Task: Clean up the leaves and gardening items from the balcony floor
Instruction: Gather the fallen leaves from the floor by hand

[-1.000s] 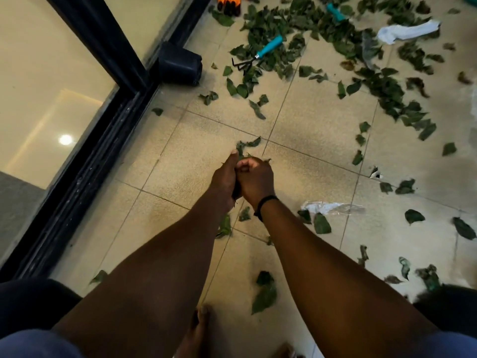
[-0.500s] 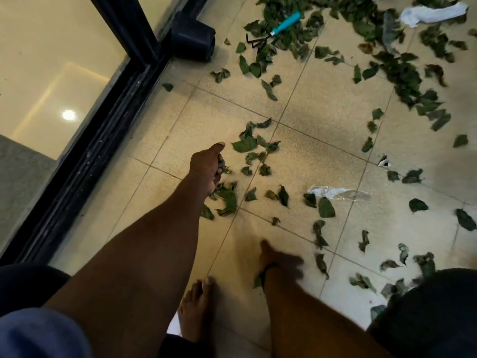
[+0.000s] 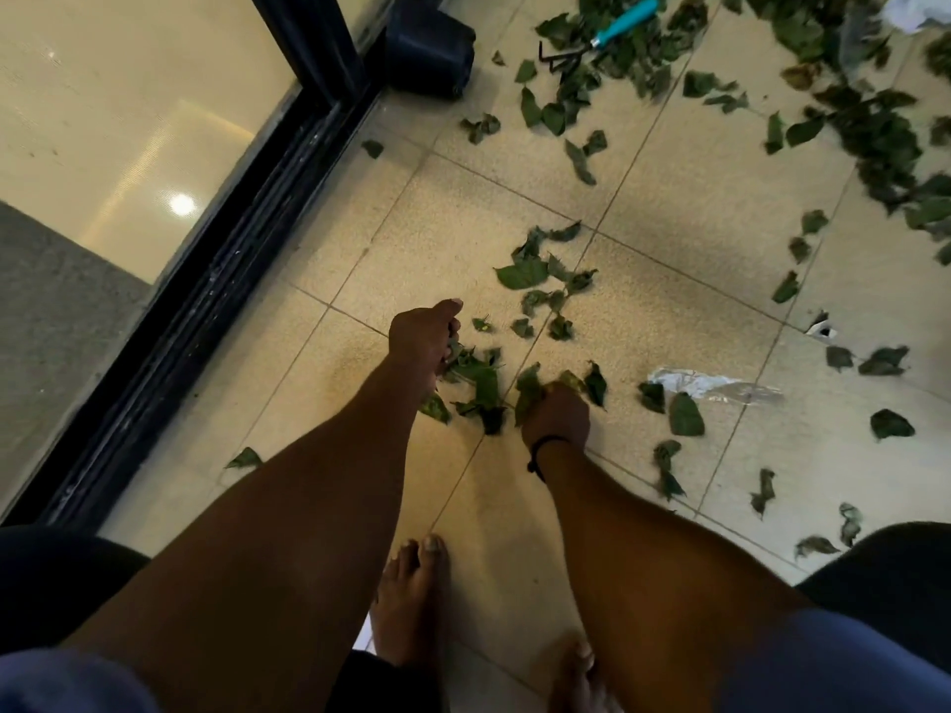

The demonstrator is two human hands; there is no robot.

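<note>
Green leaves [image 3: 483, 383] bunch between both hands — left hand [image 3: 423, 336], right hand [image 3: 556, 411].

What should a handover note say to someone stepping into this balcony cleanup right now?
Left hand: curled round a few leaves.
Right hand: low on the floor, grip closed on leaves.
Small leaf pile lies between the hands; more leaves are scattered far right.
Hand rake with teal handle and black pot lie at the top, untouched.
Done: nothing visibly cleared yet.
Left: gather the leaves, tools and plastic scrap.
</note>
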